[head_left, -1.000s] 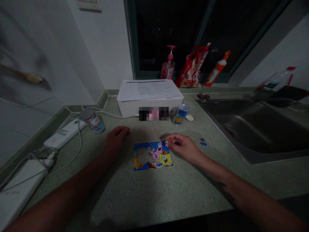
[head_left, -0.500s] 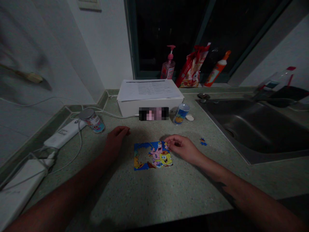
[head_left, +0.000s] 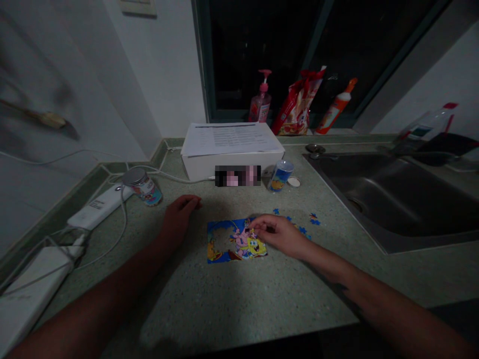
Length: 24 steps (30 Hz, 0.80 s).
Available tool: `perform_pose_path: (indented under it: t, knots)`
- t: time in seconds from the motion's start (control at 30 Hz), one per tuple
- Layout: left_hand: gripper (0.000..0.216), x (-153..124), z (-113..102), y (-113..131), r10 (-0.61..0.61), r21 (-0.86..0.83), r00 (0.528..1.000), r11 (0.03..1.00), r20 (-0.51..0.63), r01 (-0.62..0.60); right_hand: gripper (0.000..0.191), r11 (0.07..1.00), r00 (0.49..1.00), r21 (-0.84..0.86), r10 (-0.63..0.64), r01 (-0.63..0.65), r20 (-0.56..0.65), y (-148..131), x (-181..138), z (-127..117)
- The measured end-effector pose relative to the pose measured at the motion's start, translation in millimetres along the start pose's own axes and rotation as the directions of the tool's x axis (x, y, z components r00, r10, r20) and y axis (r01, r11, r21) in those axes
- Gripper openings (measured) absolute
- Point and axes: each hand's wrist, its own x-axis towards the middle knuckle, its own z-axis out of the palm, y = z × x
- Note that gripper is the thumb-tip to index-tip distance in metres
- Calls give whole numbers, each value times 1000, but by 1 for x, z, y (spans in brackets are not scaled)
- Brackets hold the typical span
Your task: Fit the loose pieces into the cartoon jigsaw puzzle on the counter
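A partly assembled cartoon jigsaw puzzle (head_left: pixel 256 247) lies flat on the counter, with a bare gap in its left and middle part. My right hand (head_left: pixel 277 233) is over its upper right part, thumb and fingers pinched together at the pieces. Whatever sits between those fingertips is too small to make out. Loose blue puzzle pieces (head_left: pixel 314 219) are scattered to the right, some partly covered by the hand. My left hand (head_left: pixel 183 208) rests on the counter up and left of the puzzle, its fingers curled together, with nothing visible in them.
Behind the puzzle stand a white box (head_left: pixel 202 164) topped with paper and a small blue can (head_left: pixel 281 175) beside its round lid (head_left: pixel 294 182). At left are a lidded jar (head_left: pixel 144 187), a power strip (head_left: pixel 95 207) and cables. A sink (head_left: pixel 392 199) is at right.
My right hand has shifted slightly left and down over the puzzle. Loose pieces it covered before now show above and to the right of it. My left hand stays in place.
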Motion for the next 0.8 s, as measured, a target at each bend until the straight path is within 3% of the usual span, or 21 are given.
perform_pose_path:
  t: [0.6,0.8]
  knots:
    - [30,1,0,-2,18,10,1000,1000,1,-18,18,999,999,20,36,-36,-4,0,1,-3]
    - [31,0,1,-1,9,-6,1000,1000,2,-9,9,997,998,58,60,-59,-18,0,2,-2]
